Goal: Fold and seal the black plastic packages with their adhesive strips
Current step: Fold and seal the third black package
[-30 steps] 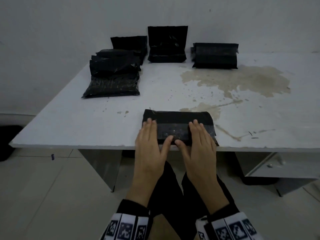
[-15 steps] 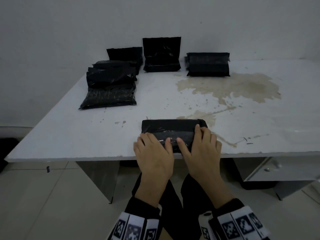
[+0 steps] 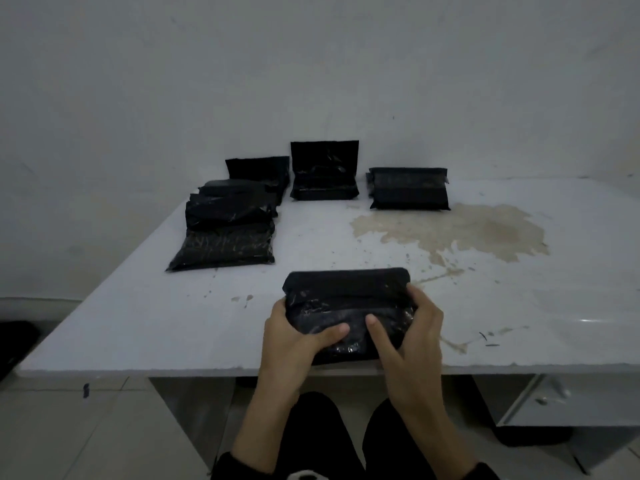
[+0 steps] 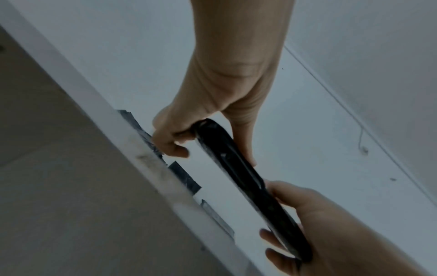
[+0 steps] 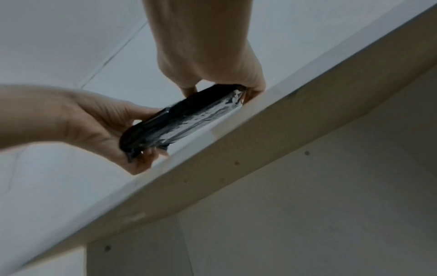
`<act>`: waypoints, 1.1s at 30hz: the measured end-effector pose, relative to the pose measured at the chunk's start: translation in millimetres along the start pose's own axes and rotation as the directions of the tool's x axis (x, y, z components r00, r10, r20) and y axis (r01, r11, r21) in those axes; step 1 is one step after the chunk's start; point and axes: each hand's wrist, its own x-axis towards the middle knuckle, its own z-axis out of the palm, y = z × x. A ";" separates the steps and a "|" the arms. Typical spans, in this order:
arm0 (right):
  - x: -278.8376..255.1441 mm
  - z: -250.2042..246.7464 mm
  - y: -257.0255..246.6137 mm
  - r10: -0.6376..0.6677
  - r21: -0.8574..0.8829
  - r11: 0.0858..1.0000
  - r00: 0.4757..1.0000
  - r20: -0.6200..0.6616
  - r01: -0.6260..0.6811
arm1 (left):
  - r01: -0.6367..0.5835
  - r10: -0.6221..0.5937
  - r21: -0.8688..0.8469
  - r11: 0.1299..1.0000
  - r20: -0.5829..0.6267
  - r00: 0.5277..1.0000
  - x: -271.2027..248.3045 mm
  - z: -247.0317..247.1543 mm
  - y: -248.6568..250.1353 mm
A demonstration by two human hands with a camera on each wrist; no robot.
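A folded black plastic package (image 3: 346,296) is at the table's front edge, held between both hands and tilted up off the surface. My left hand (image 3: 304,337) grips its left end and my right hand (image 3: 408,334) grips its right end, each with the thumb on top and the fingers underneath. In the left wrist view the package (image 4: 248,183) shows edge-on above the table, between the left hand (image 4: 189,138) and the right hand (image 4: 307,224). The right wrist view shows the package (image 5: 184,119), the right hand (image 5: 224,84) and the left hand (image 5: 106,127).
The white table (image 3: 138,323) has a brown stain (image 3: 450,230) at the right. A stack of black packages (image 3: 225,233) lies at the left rear. One package (image 3: 323,171) leans open against the wall beside a folded one (image 3: 408,188). A drawer unit (image 3: 554,400) is under the right side.
Both hands lay flat, pressing on the package; now they grip its two ends and have raised it off the table. The head view has tilted upward.
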 end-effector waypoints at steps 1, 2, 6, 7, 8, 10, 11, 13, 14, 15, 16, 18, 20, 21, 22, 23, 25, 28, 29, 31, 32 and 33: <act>7.6 -5.9 -7.1 -0.001 0.077 0.997 1.000 -0.018 0.003 | -0.037 0.039 -0.050 0.998 0.033 0.999 -0.2 1.0 10.9; 18.7 -12.8 -12.4 0.023 0.146 0.989 0.999 -0.029 -0.019 | -0.075 0.080 -0.070 0.995 0.068 0.994 2.8 2.1 21.5; 89.6 -38.5 -26.3 0.311 0.421 0.849 0.946 0.088 -0.318 | -0.215 0.217 -0.031 0.976 0.092 0.972 26.2 20.2 73.6; 107.1 -40.1 -27.1 0.367 0.432 0.817 0.922 0.122 -0.382 | -0.241 0.242 -0.030 0.970 0.049 0.969 36.2 29.1 83.1; 123.4 -37.6 -25.8 0.379 0.387 0.832 0.917 0.126 -0.398 | -0.266 0.266 -0.043 0.963 0.006 0.964 47.8 39.5 89.6; 149.8 -31.8 -23.8 0.346 0.268 0.898 0.936 0.061 -0.349 | -0.284 0.280 -0.086 0.955 -0.058 0.958 72.3 60.8 97.3; 162.4 -30.2 -22.1 0.340 0.240 0.911 0.940 0.018 -0.334 | -0.267 0.261 -0.096 0.959 -0.077 0.962 84.8 71.5 99.2; 184.2 -33.0 -21.4 0.394 0.256 0.889 0.919 -0.013 -0.378 | -0.258 0.252 -0.081 0.963 -0.084 0.964 106.1 88.1 102.5; 195.7 -35.8 -17.7 0.416 0.262 0.881 0.909 -0.030 -0.395 | -0.278 0.271 -0.080 0.957 -0.088 0.959 114.5 95.7 105.0; 206.6 -38.7 -13.7 0.421 0.261 0.882 0.905 -0.060 -0.393 | -0.303 0.295 -0.085 0.949 -0.092 0.951 120.7 103.3 108.6; 217.3 -41.4 -8.9 0.419 0.253 0.887 0.904 -0.089 -0.386 | -0.324 0.316 -0.084 0.942 -0.100 0.944 127.5 111.6 110.9; 236.8 -46.3 -0.5 0.390 0.236 0.906 0.911 -0.136 -0.352 | -0.344 0.332 -0.094 0.934 -0.120 0.936 144.0 129.1 112.6; 254.3 -50.2 7.8 0.384 0.245 0.908 0.911 -0.153 -0.342 | -0.310 0.297 -0.151 0.938 -0.103 0.949 160.6 144.5 114.3; 261.2 -52.1 11.5 0.391 0.241 0.904 0.909 -0.141 -0.352 | -0.273 0.268 -0.188 0.943 -0.054 0.962 169.0 148.9 114.8; 268.6 -53.4 17.3 0.407 0.226 0.899 0.906 -0.115 -0.375 | -0.230 0.237 -0.215 0.949 0.008 0.971 180.2 152.2 113.3; 275.2 -55.0 23.2 0.425 0.208 0.892 0.902 -0.080 -0.402 | -0.184 0.205 -0.219 0.958 0.082 0.975 189.2 153.9 112.8; 287.9 -57.8 35.9 0.463 0.199 0.868 0.887 0.005 -0.454 | -0.117 0.144 -0.129 0.985 0.226 0.963 209.8 158.5 107.3; 304.0 -66.0 59.5 0.573 0.196 0.778 0.802 0.166 -0.597 | 0.030 -0.007 -0.053 0.998 0.387 0.922 237.9 160.8 97.3; 307.8 -68.2 67.9 0.607 0.173 0.744 0.761 0.229 -0.646 | 0.105 -0.069 -0.058 0.993 0.443 0.894 243.7 159.8 95.8; 315.1 -70.2 86.8 0.634 0.067 0.728 0.708 0.311 -0.682 | 0.172 -0.132 -0.030 0.985 0.518 0.845 258.3 155.3 90.9; 319.6 -70.3 93.9 0.634 0.009 0.741 0.704 0.319 -0.672 | 0.158 -0.142 0.015 0.987 0.532 0.835 267.3 153.8 87.0; 323.6 -70.3 99.5 0.632 -0.027 0.752 0.708 0.316 -0.659 | 0.135 -0.146 0.060 0.989 0.524 0.839 273.3 152.6 84.5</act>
